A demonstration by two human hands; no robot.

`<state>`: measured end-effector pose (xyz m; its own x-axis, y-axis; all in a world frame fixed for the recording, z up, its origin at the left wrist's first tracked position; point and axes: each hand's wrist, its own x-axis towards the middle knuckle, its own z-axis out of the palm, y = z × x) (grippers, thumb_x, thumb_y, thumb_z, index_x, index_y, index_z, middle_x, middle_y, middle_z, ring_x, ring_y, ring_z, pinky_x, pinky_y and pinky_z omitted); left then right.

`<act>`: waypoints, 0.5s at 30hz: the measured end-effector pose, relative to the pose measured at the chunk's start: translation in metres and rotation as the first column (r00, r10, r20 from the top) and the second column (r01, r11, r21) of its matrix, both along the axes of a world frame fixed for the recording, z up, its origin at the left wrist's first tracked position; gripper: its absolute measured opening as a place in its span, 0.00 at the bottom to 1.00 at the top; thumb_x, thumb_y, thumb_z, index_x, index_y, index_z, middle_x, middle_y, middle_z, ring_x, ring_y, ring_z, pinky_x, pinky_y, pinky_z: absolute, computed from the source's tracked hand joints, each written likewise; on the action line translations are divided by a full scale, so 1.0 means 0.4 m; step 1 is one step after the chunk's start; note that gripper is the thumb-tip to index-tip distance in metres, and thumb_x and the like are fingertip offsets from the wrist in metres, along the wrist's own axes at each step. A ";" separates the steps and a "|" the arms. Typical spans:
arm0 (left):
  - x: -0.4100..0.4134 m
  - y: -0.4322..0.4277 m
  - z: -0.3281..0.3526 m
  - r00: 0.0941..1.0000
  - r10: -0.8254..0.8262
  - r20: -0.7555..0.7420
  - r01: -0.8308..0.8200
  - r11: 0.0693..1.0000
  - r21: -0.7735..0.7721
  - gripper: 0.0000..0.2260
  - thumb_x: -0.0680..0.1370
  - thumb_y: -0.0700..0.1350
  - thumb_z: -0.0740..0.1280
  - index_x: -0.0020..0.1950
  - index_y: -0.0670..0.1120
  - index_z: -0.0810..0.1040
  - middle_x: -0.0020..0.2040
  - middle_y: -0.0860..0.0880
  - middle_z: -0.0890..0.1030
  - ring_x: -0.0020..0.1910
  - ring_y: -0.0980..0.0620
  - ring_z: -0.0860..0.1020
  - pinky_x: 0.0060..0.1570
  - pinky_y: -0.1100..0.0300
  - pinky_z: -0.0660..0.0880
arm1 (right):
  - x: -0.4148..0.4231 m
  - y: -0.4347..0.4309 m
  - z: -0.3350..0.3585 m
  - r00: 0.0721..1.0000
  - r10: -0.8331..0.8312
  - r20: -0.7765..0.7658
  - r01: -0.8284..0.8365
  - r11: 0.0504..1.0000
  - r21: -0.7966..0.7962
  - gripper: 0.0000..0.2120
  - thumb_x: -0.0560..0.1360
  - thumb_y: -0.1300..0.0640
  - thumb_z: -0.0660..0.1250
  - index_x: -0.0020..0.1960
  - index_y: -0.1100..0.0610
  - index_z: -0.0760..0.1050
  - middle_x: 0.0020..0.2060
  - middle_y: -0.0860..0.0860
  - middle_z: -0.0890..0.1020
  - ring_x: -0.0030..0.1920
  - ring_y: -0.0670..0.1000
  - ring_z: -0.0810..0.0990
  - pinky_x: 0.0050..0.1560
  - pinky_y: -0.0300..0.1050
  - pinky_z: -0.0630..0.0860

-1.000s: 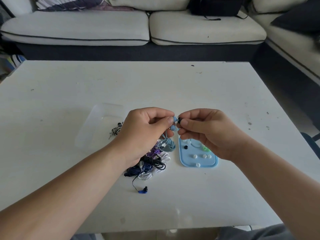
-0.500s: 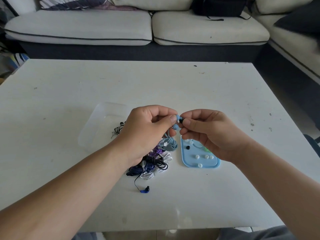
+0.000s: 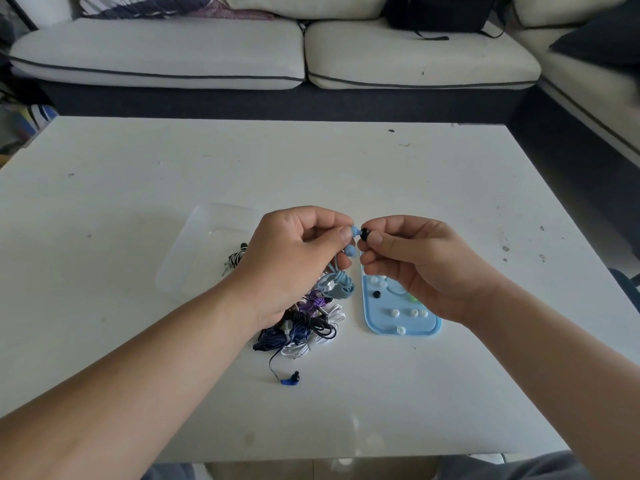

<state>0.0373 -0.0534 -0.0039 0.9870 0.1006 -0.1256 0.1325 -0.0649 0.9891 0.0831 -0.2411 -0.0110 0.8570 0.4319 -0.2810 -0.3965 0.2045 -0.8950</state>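
My left hand [image 3: 294, 251] pinches a light blue earphone [image 3: 354, 231] between thumb and forefinger above the table; its second earbud [image 3: 349, 251] and bundled blue cable [image 3: 337, 284] hang below. My right hand [image 3: 412, 258] pinches a small black ear tip [image 3: 364, 232] right against the earphone's nozzle. Under my right hand lies a light blue tray [image 3: 429, 329] with several white ear tips, one black tip [image 3: 377, 294] and a green one partly hidden.
A heap of coiled earphones [image 3: 301, 332] in black, navy, purple and white lies under my left wrist, one dark blue earbud [image 3: 291, 380] trailing toward me. A clear plastic lid [image 3: 204, 251] rests to the left. The white table [image 3: 138, 188] fronts a cream sofa [image 3: 242, 50].
Both hands stay together at the same spot on the earphone and tip. The view has shifted slightly; nothing was let go.
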 end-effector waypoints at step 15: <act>-0.001 0.008 -0.005 0.997 -0.053 0.052 0.047 0.992 0.116 0.04 0.80 0.40 0.72 0.52 0.47 0.85 0.39 0.46 0.87 0.37 0.52 0.85 0.41 0.62 0.80 | 0.001 -0.003 0.001 1.000 0.022 -0.018 -0.022 1.000 0.010 0.10 0.71 0.65 0.70 0.51 0.66 0.81 0.40 0.60 0.85 0.38 0.53 0.85 0.41 0.42 0.83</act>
